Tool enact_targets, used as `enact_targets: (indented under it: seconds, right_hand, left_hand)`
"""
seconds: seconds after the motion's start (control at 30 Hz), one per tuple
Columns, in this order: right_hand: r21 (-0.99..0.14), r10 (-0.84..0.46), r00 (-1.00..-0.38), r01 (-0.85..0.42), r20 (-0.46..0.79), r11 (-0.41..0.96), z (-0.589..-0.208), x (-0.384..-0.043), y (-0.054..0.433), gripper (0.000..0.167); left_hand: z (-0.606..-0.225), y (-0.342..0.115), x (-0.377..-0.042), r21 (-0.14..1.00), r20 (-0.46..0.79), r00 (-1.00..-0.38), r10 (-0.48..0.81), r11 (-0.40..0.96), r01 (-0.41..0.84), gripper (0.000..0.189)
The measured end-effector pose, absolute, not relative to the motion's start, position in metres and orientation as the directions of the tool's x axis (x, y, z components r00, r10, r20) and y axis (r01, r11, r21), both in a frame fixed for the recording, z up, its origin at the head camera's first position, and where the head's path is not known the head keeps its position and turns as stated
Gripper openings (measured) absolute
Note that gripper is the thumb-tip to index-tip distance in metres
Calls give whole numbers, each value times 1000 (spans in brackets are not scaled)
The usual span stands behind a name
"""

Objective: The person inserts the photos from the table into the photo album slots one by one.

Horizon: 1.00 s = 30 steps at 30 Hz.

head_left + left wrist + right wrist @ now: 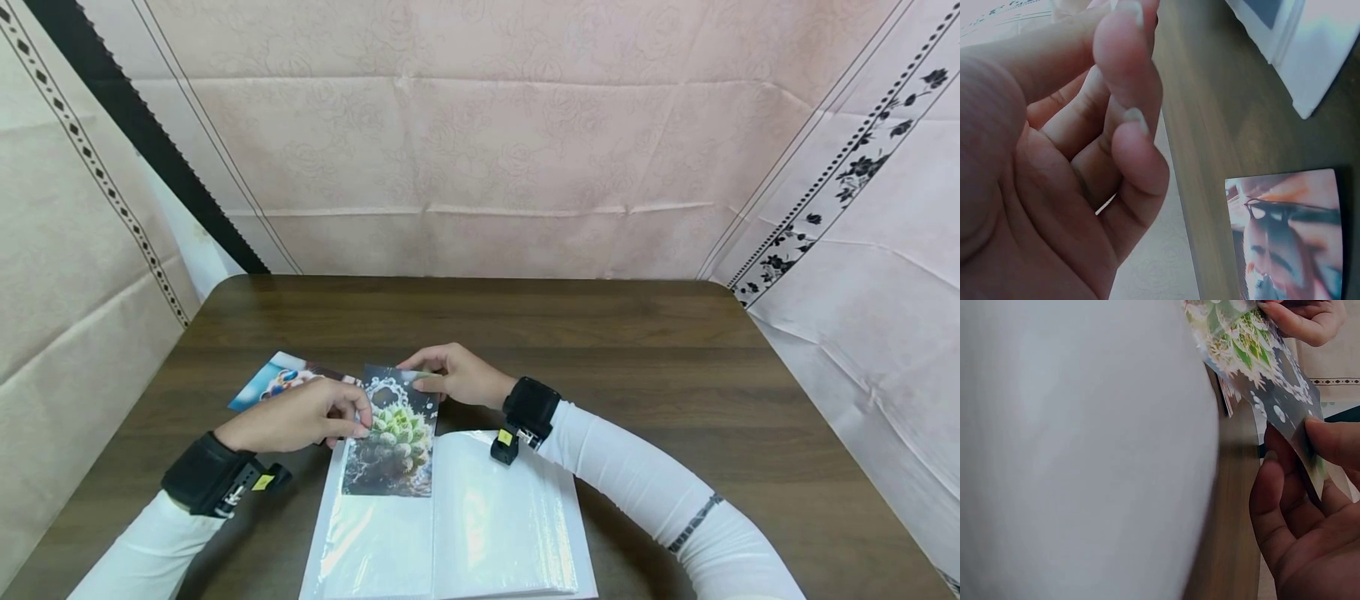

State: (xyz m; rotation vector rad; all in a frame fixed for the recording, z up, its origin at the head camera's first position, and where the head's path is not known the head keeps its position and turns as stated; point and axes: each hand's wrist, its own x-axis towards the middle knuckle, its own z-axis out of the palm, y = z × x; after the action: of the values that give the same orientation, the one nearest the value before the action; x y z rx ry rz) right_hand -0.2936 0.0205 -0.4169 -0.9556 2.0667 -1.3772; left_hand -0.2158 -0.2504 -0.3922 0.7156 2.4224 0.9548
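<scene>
A photo of a green succulent on a dark ground stands over the upper part of an open album's left page. My right hand pinches its top right corner, thumb in front and fingers behind, as the right wrist view shows up close. At the photo's left edge my left hand has thumb and forefinger pinched together with the other fingers curled. Whether the photo's lower end lies inside the clear pocket or on top, I cannot tell.
More photos lie on the brown wooden table behind my left hand; one with a colourful print shows in the left wrist view. The album's right page has a shiny clear pocket. Patterned cloth hangs beyond the table.
</scene>
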Motion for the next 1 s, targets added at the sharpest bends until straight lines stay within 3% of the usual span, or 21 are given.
enact_targets:
  seconds: [1.0]
  right_hand:
    - [-933,-782,-622,-252,-46,256,-417,-290,20,35]
  left_hand:
    - [-392,-250,-217,719,-203,-767,609,625,306,6]
